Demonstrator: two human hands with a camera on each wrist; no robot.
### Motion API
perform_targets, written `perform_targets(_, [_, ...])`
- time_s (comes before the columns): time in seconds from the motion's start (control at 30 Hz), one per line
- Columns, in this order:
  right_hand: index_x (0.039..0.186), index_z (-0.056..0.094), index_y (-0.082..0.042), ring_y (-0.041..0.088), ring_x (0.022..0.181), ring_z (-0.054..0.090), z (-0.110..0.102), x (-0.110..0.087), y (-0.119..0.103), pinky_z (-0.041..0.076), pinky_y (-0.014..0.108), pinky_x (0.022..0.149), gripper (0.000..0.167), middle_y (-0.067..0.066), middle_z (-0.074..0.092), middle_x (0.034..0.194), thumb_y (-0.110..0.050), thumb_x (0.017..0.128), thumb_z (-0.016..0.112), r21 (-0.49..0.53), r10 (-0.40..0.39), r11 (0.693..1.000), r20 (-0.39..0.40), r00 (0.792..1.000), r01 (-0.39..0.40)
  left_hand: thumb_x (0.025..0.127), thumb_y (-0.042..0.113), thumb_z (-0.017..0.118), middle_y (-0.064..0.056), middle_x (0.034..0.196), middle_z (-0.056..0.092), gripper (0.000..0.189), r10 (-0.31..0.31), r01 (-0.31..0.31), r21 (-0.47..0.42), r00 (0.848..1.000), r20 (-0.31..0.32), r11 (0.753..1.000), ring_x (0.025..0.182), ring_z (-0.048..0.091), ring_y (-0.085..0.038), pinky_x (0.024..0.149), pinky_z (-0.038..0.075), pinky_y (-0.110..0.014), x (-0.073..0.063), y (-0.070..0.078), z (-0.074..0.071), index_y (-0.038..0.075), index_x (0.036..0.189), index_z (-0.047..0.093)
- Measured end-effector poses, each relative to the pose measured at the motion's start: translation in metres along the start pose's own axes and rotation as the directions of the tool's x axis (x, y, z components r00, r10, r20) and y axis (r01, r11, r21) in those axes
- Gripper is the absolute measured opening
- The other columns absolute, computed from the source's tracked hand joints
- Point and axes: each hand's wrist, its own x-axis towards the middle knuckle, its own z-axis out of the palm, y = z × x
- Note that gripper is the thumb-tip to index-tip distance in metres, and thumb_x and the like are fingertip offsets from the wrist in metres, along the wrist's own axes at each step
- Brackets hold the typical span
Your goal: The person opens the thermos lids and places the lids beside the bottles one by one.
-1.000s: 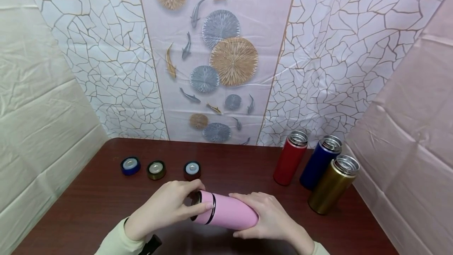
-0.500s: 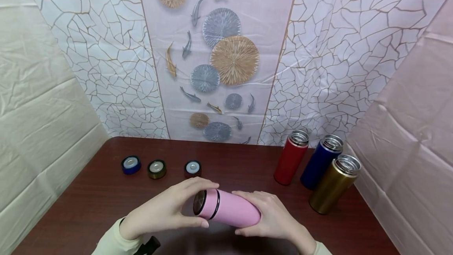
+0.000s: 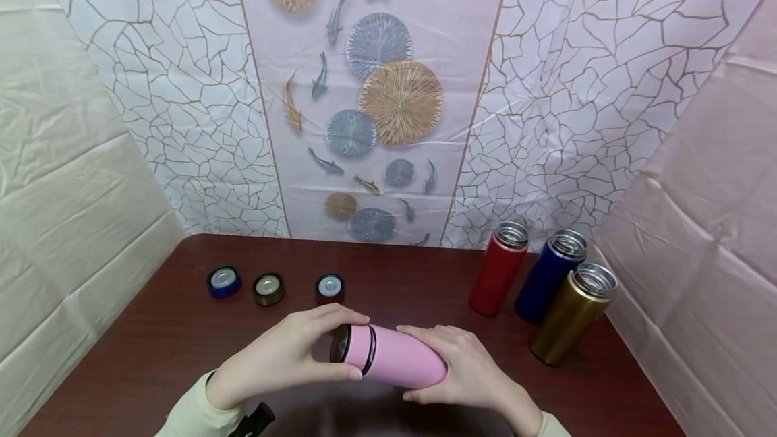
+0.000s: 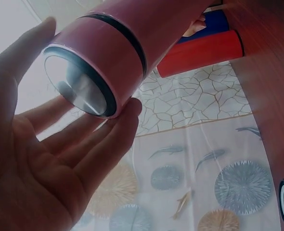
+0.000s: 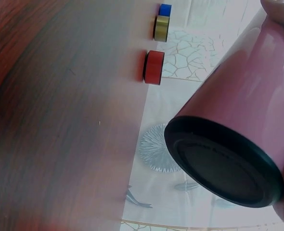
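A pink thermos bottle (image 3: 400,358) with its pink lid (image 3: 358,346) on is held tilted above the table, lid end to the left. My right hand (image 3: 458,366) grips the body near its base; the black base (image 5: 224,161) shows in the right wrist view. My left hand (image 3: 285,356) spans the lid, thumb on the near side and fingers on the far side. In the left wrist view the fingertips (image 4: 132,108) touch the lid's side, and the palm stands apart from the shiny lid top (image 4: 77,84). A dark ring marks the seam between lid and body.
Red (image 3: 499,272), blue (image 3: 549,282) and gold (image 3: 567,322) lidless bottles stand at the table's right. Blue (image 3: 224,282), gold (image 3: 268,289) and red (image 3: 330,288) lids lie upturned at the left and middle. Patterned cloth walls (image 3: 546,120) enclose the table (image 3: 152,356).
The left hand loosened from the lid and slid back with its fingers spread, then closed in on the lid again. The bottle turned slightly and rose a little; the right hand keeps its grip.
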Motion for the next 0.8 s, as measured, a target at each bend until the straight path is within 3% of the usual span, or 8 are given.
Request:
perform_targets(0.13, [0.141,0.059,-0.026,0.003,0.084,0.059,-0.0008,0.0002,-0.0006,0.048,0.022,0.069,0.082,-0.011,0.069,0.112,-0.064,0.071,0.082,-0.014,-0.011,1.0,0.005,1.0,0.011,0.088,0.052,0.074,0.016,0.114,0.065,0.047,-0.113,0.113,-0.045,0.993,0.015,0.993,0.095,0.062,0.001,0.079,0.056,-0.027,0.0005,0.0003,-0.0001,0.025,0.126,0.064])
perform_targets(0.3, [0.141,0.058,-0.027,0.003,0.084,0.058,-0.0017,0.0007,-0.0019,0.048,0.023,0.071,0.083,-0.012,0.069,0.112,-0.064,0.071,0.082,-0.028,-0.03,0.999,-0.002,1.0,0.03,0.092,0.052,0.069,0.017,0.085,0.064,0.03,-0.24,0.243,-0.095,0.97,0.036,0.965,0.073,0.06,0.001,0.063,0.053,-0.025,0.003,0.0009,-0.0013,0.03,0.112,0.066])
perform_targets(0.43, [0.141,0.058,-0.026,0.002,0.082,0.057,-0.002,0.002,-0.0035,0.047,0.022,0.07,0.084,-0.013,0.069,0.111,-0.064,0.07,0.083,-0.03,-0.037,0.999,-0.013,0.999,0.037,0.092,0.052,0.069,0.018,0.078,0.063,0.027,-0.271,0.271,-0.086,0.963,0.013,0.959,0.065,0.058,0.0,0.057,0.05,-0.024,0.0033,0.002,-0.0013,0.03,0.107,0.067])
perform_targets(0.8, [0.142,0.057,-0.026,0.003,0.083,0.056,0.0001,0.0027,-0.0043,0.048,0.024,0.074,0.083,-0.012,0.068,0.106,-0.064,0.072,0.082,-0.072,-0.049,0.996,-0.022,0.999,0.047,0.089,0.051,0.073,0.016,0.075,0.062,0.026,-0.324,0.318,-0.097,0.944,-0.058,0.943,0.064,0.058,-0.001,0.058,0.05,-0.024,0.0023,0.0045,0.0021,0.029,0.101,0.068])
